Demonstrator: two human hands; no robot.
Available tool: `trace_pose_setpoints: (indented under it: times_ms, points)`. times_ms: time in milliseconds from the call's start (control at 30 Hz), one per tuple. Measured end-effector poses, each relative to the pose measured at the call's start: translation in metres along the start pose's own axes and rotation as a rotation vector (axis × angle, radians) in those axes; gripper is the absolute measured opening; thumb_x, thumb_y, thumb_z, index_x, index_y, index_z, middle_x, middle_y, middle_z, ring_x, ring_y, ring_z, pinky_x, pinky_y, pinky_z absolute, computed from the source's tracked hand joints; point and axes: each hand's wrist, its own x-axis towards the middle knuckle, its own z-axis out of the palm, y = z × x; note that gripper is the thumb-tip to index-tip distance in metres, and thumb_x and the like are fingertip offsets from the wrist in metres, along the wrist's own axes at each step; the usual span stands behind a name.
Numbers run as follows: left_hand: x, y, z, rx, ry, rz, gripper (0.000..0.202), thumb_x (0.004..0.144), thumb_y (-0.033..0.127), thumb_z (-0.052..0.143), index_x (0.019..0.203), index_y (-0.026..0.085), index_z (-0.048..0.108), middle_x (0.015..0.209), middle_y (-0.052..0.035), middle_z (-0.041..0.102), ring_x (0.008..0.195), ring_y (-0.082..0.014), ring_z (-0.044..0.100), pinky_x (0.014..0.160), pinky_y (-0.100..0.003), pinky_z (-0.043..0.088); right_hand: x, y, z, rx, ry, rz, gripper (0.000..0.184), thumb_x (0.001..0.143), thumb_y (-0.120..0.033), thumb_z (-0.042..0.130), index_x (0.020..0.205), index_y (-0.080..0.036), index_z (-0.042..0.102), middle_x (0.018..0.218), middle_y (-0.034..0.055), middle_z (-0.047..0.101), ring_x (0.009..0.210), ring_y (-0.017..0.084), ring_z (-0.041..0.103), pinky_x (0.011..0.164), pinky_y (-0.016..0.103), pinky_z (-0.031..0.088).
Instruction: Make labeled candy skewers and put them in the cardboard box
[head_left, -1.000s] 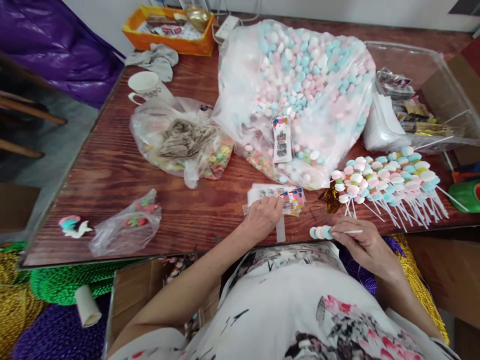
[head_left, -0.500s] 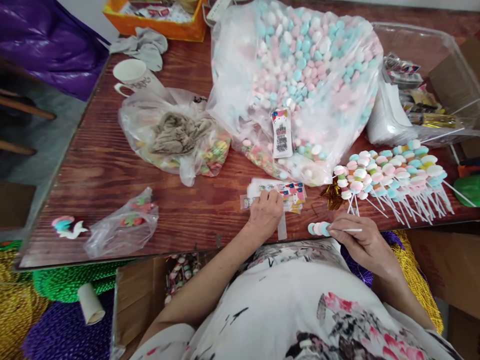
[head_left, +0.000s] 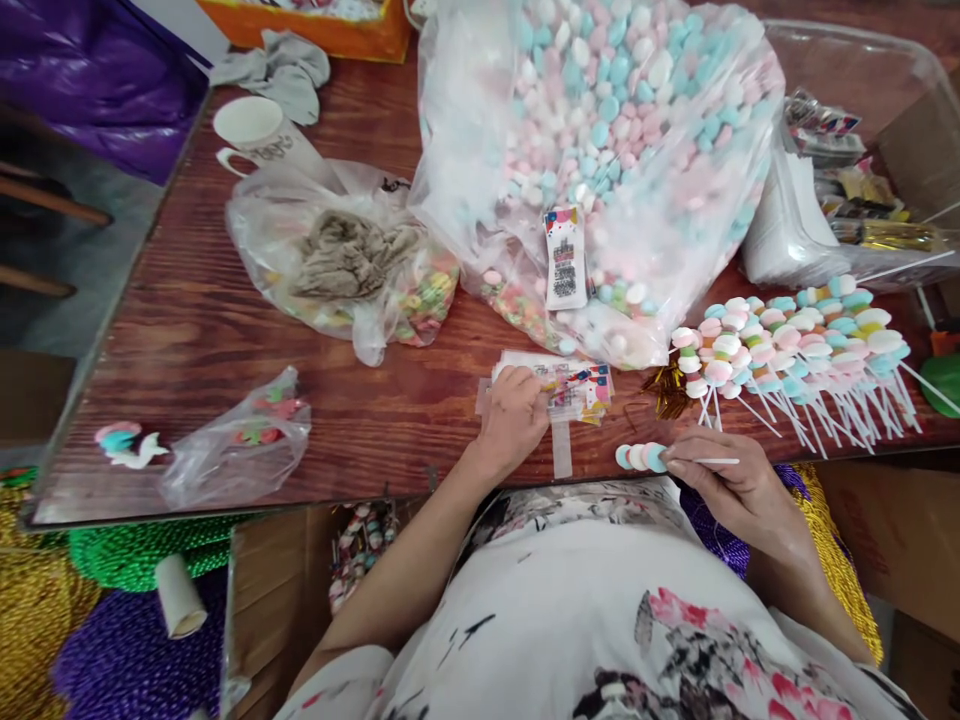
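Note:
My right hand [head_left: 724, 480] pinches a marshmallow stick [head_left: 641, 457], white stick to the right, with pink, white and blue discs pointing left past the table's front edge. The fingers of my left hand [head_left: 514, 415] are curled and pressed together on a pile of small printed plastic bags [head_left: 589, 388] lying flat near the front edge. What is under those fingertips is mostly hidden. A clear strip [head_left: 561, 450] sticks out below the pile. Right of it lies a heap of finished marshmallow sticks [head_left: 795, 345], beside gold tinsel ties [head_left: 666, 388].
A large clear bag of pastel marshmallows [head_left: 600, 130] fills the back middle, a printed label card [head_left: 564, 258] on it. Left are a bag of colourful sweets [head_left: 427, 305], a mug [head_left: 259, 135] and a small bag [head_left: 240, 440]. A clear plastic bin [head_left: 855, 265] stands right.
My left hand has shifted slightly left over the bag pile, uncovering more of its prints. My right hand stays nearly still with the marshmallow stick. The view has tilted down a little.

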Motion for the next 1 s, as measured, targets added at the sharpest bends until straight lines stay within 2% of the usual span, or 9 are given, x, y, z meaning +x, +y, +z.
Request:
trace_pose_setpoints:
  times_ms: [67,133,333,467,533,667,733,867,1000]
  points:
    - [0.0,-0.006,0.003,-0.122,0.06,-0.021,0.021,0.088,0.022,0.057,0.067,0.017,0.06,0.067,-0.0027,0.055,0.071,-0.0173,0.052,0.066,-0.03,0.041,0.0,0.0,-0.001,-0.004,0.0,0.012,0.016,0.091,-0.012,0.057,0.095,-0.023,0.067,0.085,0.0032,0.07,0.079,0.016,0.064,0.07,0.03,0.05]
    - [-0.001,-0.01,0.004,-0.201,0.072,-0.022,0.022,0.088,0.025,0.059,0.068,0.017,0.061,0.066,-0.002,0.055,0.069,-0.0159,0.053,0.065,-0.029,0.041,0.0,-0.001,-0.003,0.007,0.028,0.018,0.017,0.09,-0.013,0.058,0.097,-0.024,0.068,0.089,0.0039,0.071,0.081,0.018,0.066,0.072,0.031,0.052]
    - [-0.01,-0.015,-0.001,-0.309,-0.056,0.109,0.016,0.092,0.023,0.055,0.096,0.017,0.07,0.088,-0.007,0.066,0.081,-0.0156,0.061,0.073,-0.027,0.05,0.002,0.002,-0.008,0.101,0.137,0.048,0.022,0.088,-0.012,0.061,0.099,-0.028,0.07,0.087,0.0034,0.073,0.082,0.021,0.067,0.074,0.036,0.054]
    - [-0.016,-0.018,-0.001,-0.36,-0.008,0.096,0.02,0.091,0.016,0.052,0.099,0.016,0.07,0.092,-0.008,0.066,0.084,-0.0147,0.062,0.073,-0.026,0.051,0.004,-0.003,-0.003,0.166,0.19,0.075,0.023,0.085,-0.011,0.064,0.096,-0.03,0.073,0.086,0.0022,0.073,0.082,0.02,0.068,0.073,0.035,0.054]
    - [-0.017,-0.018,0.0,-0.398,0.038,0.056,0.019,0.09,0.014,0.052,0.093,0.015,0.071,0.086,-0.0065,0.065,0.078,-0.0133,0.062,0.07,-0.025,0.05,0.005,-0.008,0.001,0.222,0.297,0.111,0.02,0.085,-0.013,0.065,0.093,-0.03,0.074,0.084,0.0025,0.073,0.083,0.021,0.068,0.073,0.036,0.055]
    - [-0.015,-0.017,-0.002,-0.513,0.088,-0.062,0.013,0.085,0.014,0.059,0.078,0.016,0.07,0.073,-0.0022,0.065,0.067,-0.0112,0.06,0.064,-0.023,0.046,0.015,-0.014,0.008,0.362,0.617,0.131,0.009,0.085,-0.024,0.067,0.086,-0.027,0.075,0.082,0.0049,0.072,0.077,0.022,0.067,0.066,0.038,0.054]
    - [-0.013,-0.016,-0.007,-0.555,0.093,-0.107,0.011,0.082,0.016,0.063,0.073,0.016,0.069,0.07,-0.0011,0.064,0.065,-0.0111,0.059,0.063,-0.023,0.044,0.026,-0.011,0.012,0.43,0.682,0.097,0.01,0.085,-0.028,0.066,0.085,-0.025,0.076,0.079,0.0054,0.071,0.072,0.021,0.065,0.059,0.035,0.051]
    - [-0.009,-0.01,-0.017,-0.656,0.081,-0.15,0.011,0.08,0.024,0.069,0.072,0.016,0.069,0.068,-0.0007,0.065,0.063,-0.0112,0.058,0.061,-0.023,0.044,0.052,0.0,0.025,0.514,0.666,0.049,0.011,0.082,-0.033,0.069,0.08,-0.024,0.076,0.071,0.004,0.069,0.068,0.02,0.064,0.056,0.033,0.049]
    - [-0.009,-0.007,-0.024,-0.759,0.057,-0.124,0.013,0.083,0.028,0.069,0.075,0.017,0.071,0.07,-0.0018,0.066,0.065,-0.0118,0.06,0.062,-0.024,0.046,0.061,0.01,0.034,0.496,0.591,0.039,0.011,0.083,-0.034,0.069,0.078,-0.025,0.074,0.071,0.0025,0.07,0.072,0.021,0.067,0.066,0.036,0.054]
